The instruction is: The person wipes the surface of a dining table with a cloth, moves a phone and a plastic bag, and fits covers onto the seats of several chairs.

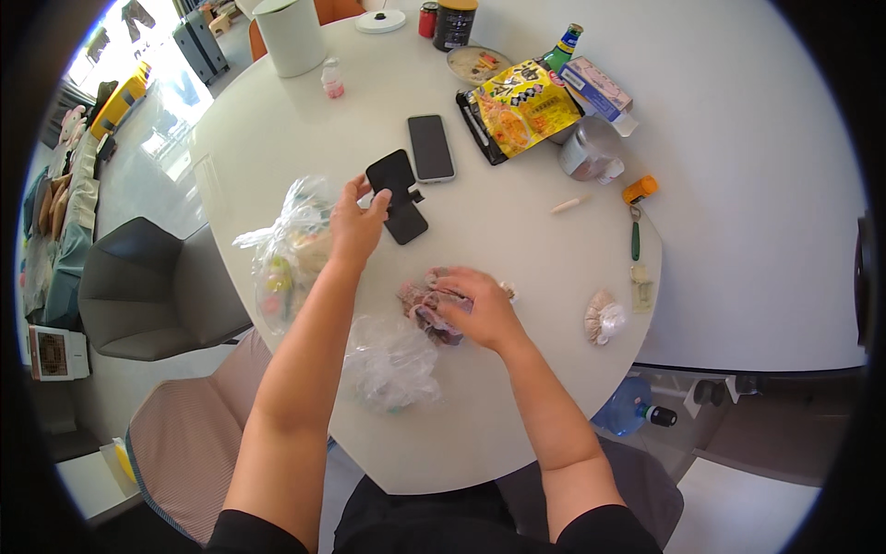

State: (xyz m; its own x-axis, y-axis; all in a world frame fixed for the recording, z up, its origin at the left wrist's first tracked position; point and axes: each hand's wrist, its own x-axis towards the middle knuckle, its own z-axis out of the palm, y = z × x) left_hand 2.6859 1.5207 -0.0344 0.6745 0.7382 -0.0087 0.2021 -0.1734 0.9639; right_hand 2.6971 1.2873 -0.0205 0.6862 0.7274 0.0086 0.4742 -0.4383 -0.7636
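My left hand [355, 220] is closed on the edge of a black folding phone stand [402, 220], tilted over the white table. A smartphone [431, 148] with a dark screen lies just beyond it. My right hand [475, 309] is closed over a crumpled pinkish-purple bundle [420, 297]; its fingers partly hide it, and whether it is cloth or a soft bag is unclear. Close by the bundle is a crumpled clear plastic bag [392, 365]. Left of my left forearm stands a knotted clear bag [291, 249] with colourful contents. A small pale item [508, 291] peeks out beside my right hand.
Farther back on the table [360, 88] are a yellow food packet [526, 111], a bowl [478, 65], a green bottle [563, 46], a clear jar [588, 150] and a white canister [291, 37]. An orange bottle [640, 189] and a tied small bag [604, 317] lie right. Chairs [157, 291] flank the table.
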